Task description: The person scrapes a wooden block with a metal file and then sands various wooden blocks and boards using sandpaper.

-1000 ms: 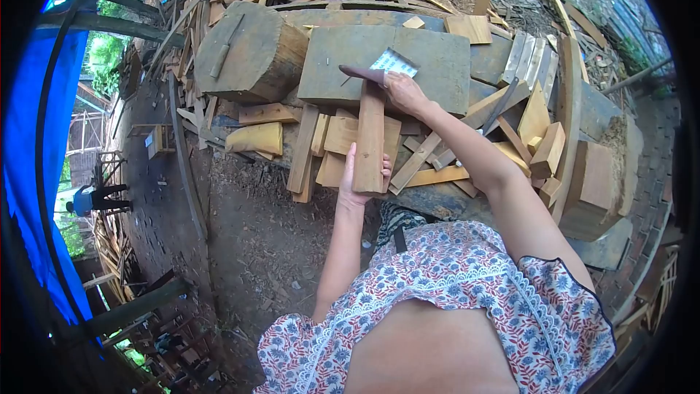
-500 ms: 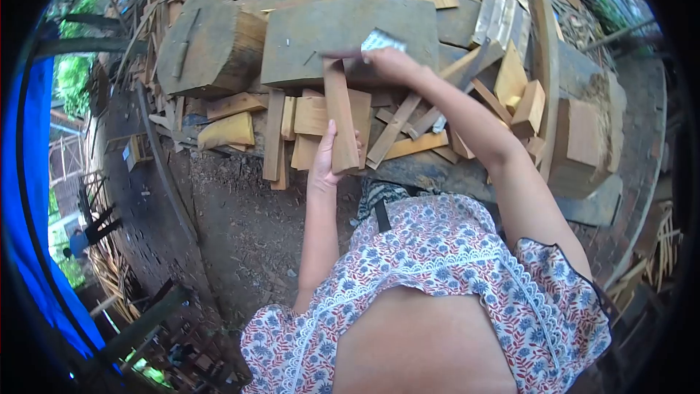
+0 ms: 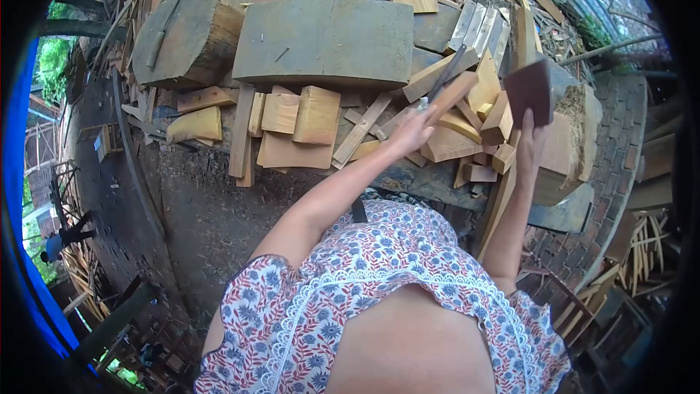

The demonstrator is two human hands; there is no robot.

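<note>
My left hand (image 3: pixel 413 133) is closed around the lower end of a wooden block (image 3: pixel 456 94), which points up and to the right above the piled wood pieces. At the right, my right hand (image 3: pixel 533 147) grips the bottom edge of a dark reddish-brown sheet of sandpaper (image 3: pixel 530 94), held up with its brown face showing. The block and the sandpaper are apart. Beneath the block lie cut pieces, among them a pale wedge-shaped offcut (image 3: pixel 484 80) and a small block (image 3: pixel 497 121).
A thick wooden slab (image 3: pixel 324 40) carries a loose nail-like piece (image 3: pixel 282 54). To its left stands a large wood block (image 3: pixel 182 37) with a stick-like tool (image 3: pixel 157 48) on top. Several wood pieces (image 3: pixel 281 113) rest along the front edge. Another big block (image 3: pixel 558 142) stands right.
The wooden block has moved right and tilted with my left hand. My right hand has drawn the sandpaper off the block to the right. The view has shifted rightward.
</note>
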